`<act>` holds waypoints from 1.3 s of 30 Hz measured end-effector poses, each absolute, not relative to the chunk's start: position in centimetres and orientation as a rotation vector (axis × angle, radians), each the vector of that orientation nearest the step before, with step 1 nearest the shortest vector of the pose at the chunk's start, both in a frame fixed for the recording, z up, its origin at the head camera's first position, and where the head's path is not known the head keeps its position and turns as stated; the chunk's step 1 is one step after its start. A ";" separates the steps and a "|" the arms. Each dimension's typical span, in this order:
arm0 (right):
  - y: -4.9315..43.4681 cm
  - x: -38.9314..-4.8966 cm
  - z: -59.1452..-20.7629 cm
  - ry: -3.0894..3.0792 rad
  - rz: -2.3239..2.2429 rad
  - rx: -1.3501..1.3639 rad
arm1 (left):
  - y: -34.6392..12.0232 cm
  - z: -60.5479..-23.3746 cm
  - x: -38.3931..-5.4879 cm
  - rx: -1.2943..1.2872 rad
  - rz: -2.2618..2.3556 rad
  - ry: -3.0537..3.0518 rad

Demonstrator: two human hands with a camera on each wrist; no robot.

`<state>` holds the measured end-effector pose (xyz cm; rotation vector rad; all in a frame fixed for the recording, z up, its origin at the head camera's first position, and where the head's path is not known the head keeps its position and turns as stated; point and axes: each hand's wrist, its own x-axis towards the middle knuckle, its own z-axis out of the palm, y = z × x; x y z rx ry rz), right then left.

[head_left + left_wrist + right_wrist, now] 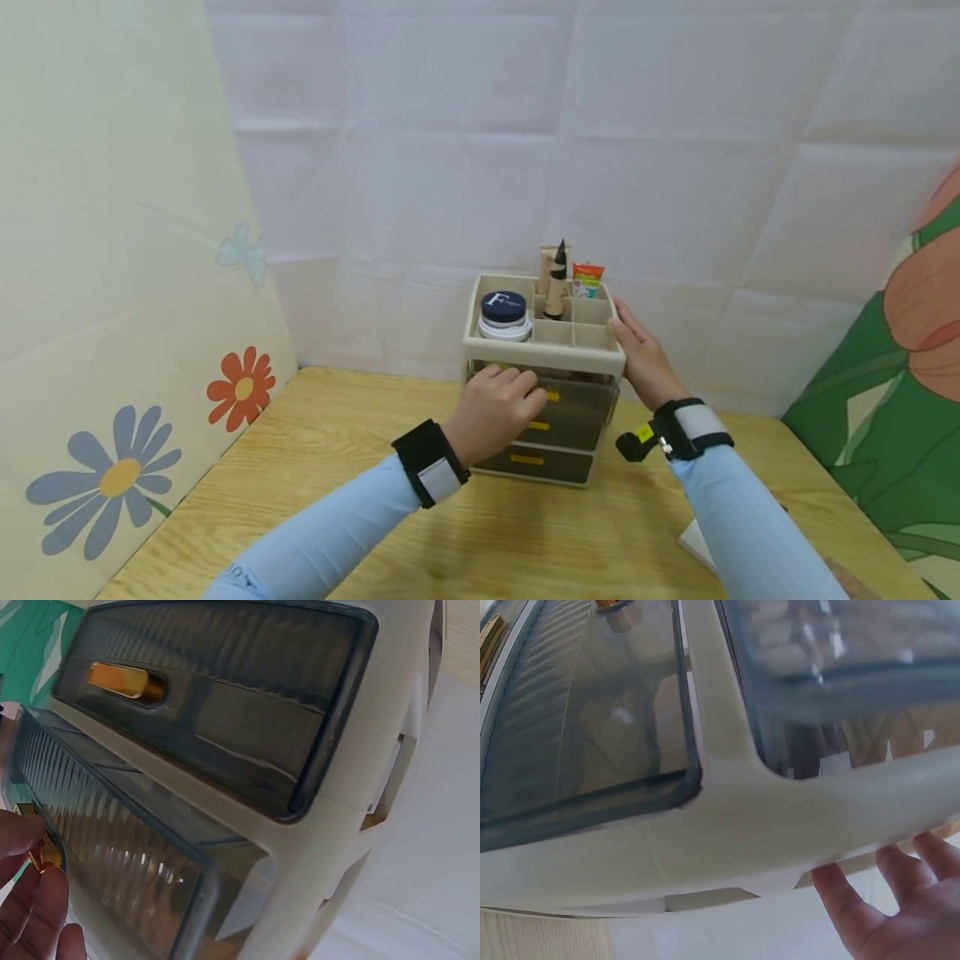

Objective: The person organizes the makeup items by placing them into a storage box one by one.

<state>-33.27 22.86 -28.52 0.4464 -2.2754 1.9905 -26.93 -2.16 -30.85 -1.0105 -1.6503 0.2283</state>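
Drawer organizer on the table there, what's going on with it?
A person has both hands at the drawer organizer. The left hand pinches the gold handle of an upper drawer, which stands partly open. The right hand rests against the organizer's right side, near the top. In the top compartments sit a round container with a navy lid and some upright tubes, one with an orange end.

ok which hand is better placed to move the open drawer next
Probably the left hand: it already pinches the gold handle of the open drawer. The right hand touches the organizer's right side, away from that handle, so looks better placed for steadying.
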 end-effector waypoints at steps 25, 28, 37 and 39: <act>22.8 -33.2 -28.4 -2.313 1.968 0.420 | -2.1 -30.5 -28.5 -1.003 0.210 -1.781; 22.9 -33.2 -28.5 -2.303 1.975 0.430 | -2.1 -30.5 -28.5 -1.007 0.210 -1.780; 22.9 -33.2 -28.5 -2.298 1.989 0.450 | -2.2 -30.4 -28.5 -1.023 0.185 -1.776; 22.9 -33.1 -28.5 -2.294 1.992 0.460 | -2.3 -30.4 -28.4 -1.031 0.163 -1.775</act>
